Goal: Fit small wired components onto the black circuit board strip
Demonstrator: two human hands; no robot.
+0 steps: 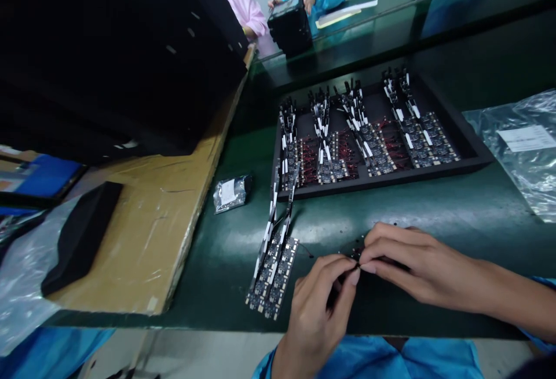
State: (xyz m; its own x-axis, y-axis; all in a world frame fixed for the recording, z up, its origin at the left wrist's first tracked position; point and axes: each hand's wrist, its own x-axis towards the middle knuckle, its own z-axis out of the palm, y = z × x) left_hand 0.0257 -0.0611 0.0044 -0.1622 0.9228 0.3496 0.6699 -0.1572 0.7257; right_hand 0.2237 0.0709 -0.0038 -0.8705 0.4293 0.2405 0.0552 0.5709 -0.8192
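Note:
My left hand (319,303) and my right hand (406,257) meet above the green tabletop near its front edge. Thumb and fingers are pinched together on both, fingertips almost touching. Whatever lies between them is small and dark, mostly hidden by the fingers. Tiny dark bits and a thin wire (307,250) lie on the table just beyond the fingertips. Left of my left hand is a panel of small circuit boards (271,286), with black-and-white strips (270,225) rising from it towards the tray.
A black foam tray (467,156) holds several similar board panels with red wires. Left of it lie a small silvery bag (230,192) and a cardboard sheet (147,222) under black foam blocks (113,60). Clear plastic (521,153) lies right. Across, a person holds a black box (290,26).

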